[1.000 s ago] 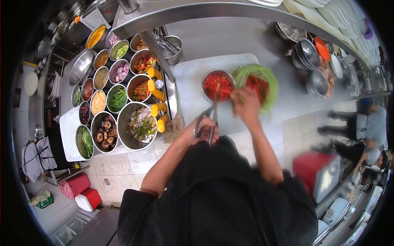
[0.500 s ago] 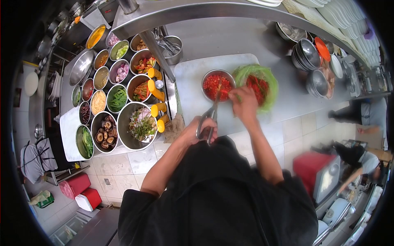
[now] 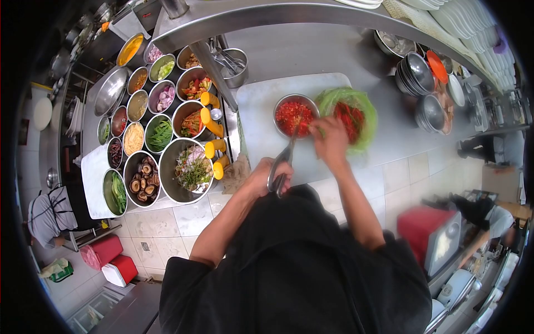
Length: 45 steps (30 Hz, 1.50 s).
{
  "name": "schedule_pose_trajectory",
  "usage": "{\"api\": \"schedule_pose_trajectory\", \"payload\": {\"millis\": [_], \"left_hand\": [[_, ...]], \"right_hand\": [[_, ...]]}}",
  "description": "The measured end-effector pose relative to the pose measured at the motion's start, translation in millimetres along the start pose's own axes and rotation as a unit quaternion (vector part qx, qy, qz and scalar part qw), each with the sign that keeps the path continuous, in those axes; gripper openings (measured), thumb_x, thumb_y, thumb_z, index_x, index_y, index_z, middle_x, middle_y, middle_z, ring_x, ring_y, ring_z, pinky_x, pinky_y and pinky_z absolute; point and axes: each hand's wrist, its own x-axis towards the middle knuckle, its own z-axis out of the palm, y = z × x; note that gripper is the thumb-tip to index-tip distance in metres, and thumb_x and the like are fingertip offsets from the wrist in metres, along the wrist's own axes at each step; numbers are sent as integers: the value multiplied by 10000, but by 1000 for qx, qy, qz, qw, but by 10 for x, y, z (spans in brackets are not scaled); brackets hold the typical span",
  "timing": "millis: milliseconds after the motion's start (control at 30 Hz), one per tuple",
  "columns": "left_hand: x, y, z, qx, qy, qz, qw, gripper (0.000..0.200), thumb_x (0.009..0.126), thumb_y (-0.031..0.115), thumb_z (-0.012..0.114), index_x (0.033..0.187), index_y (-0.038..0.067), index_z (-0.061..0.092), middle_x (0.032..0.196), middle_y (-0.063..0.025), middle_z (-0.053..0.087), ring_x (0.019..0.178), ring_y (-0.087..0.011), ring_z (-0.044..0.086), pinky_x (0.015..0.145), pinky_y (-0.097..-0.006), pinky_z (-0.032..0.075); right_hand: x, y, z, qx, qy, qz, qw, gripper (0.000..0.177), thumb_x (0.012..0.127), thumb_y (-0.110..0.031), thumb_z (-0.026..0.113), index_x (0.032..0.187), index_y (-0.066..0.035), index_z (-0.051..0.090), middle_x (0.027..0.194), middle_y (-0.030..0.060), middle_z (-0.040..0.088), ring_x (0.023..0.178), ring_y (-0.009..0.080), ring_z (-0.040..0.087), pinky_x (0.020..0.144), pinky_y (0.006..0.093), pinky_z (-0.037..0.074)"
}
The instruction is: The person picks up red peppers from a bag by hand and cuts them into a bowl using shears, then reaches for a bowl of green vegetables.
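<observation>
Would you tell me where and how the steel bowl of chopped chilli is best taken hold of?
I'd grip the steel bowl by its thin rim at the far left, coming from the left over the white board. The scissors in the left hand cross its near rim, and the right hand crowds its right edge beside the green bag.

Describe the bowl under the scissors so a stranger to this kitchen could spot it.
Find the white cutting board mid-counter. On it, left of a green bag of red chillies, stands one steel bowl. Unlike the bowls clustered further left, it holds chopped red chilli, with the tips of the scissors over it.
</observation>
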Motion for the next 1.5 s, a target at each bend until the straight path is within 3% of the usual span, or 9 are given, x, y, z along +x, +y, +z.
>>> {"api": "schedule_pose_trajectory", "payload": {"millis": [233,367,567,667,767,967,1067,1267,1500], "left_hand": [[2,-66,-71,-102,-61,-51,992,344,779,316,678,811,-21,616,685,-158,636,554,-235,633,513,-315,515],[-10,4,-22,-47,-43,-32,997,316,800,288,645,866,-20,618,743,-158,655,577,-226,647,535,-323,548],[-50,-19,-24,28,11,-1,1000,337,780,310,655,797,-26,621,662,-165,631,532,-229,623,501,-314,517],[-37,-71,-65,-73,-46,-33,996,350,789,322,645,799,-27,620,665,-161,632,534,-232,623,503,-315,517],[-8,-94,-20,-100,-34,-40,994,359,795,332,638,802,-26,621,668,-160,633,539,-235,626,503,-316,517],[-25,10,-1,17,-29,-12,999,324,820,293,608,852,-29,613,686,-153,638,559,-231,640,511,-321,538],[-32,-27,-8,36,14,8,999,356,790,325,645,779,-30,620,624,-142,621,507,-225,615,478,-290,491],[-33,-76,-15,-76,-44,-45,995,360,792,330,640,783,-29,622,634,-154,628,503,-226,615,476,-289,489],[-63,9,21,3,-12,-9,1000,323,803,288,637,802,-35,614,663,-157,630,519,-225,622,473,-305,515]], "right_hand": [[19,-45,-31,17,5,0,1000,113,754,-96,720,867,-88,718,910,54,655,885,296,580,748,404,484],[22,-113,-14,28,0,1,1000,105,757,-90,714,862,-83,715,906,55,654,883,299,580,746,406,484],[30,-60,8,14,16,-4,1000,103,757,-85,710,859,-80,714,897,60,655,870,305,584,744,407,483],[37,-68,-3,18,20,-10,1000,105,756,-85,711,860,-82,714,897,56,654,866,301,585,739,406,486],[48,-108,-19,24,8,-14,1000,107,754,-88,714,861,-86,714,897,48,653,859,289,585,732,401,489],[47,-96,14,19,-7,-26,999,106,756,-89,711,862,-92,715,898,38,651,856,274,587,726,396,492],[34,-41,31,18,2,-26,1000,105,761,-85,705,865,-91,714,900,41,651,862,274,588,728,396,492],[53,-95,-9,22,-3,-14,1000,98,767,-91,701,865,-86,710,901,46,650,870,277,589,735,398,491],[50,-98,27,26,-19,-19,999,95,764,-91,703,858,-81,707,897,44,649,860,275,590,733,395,490]]}}
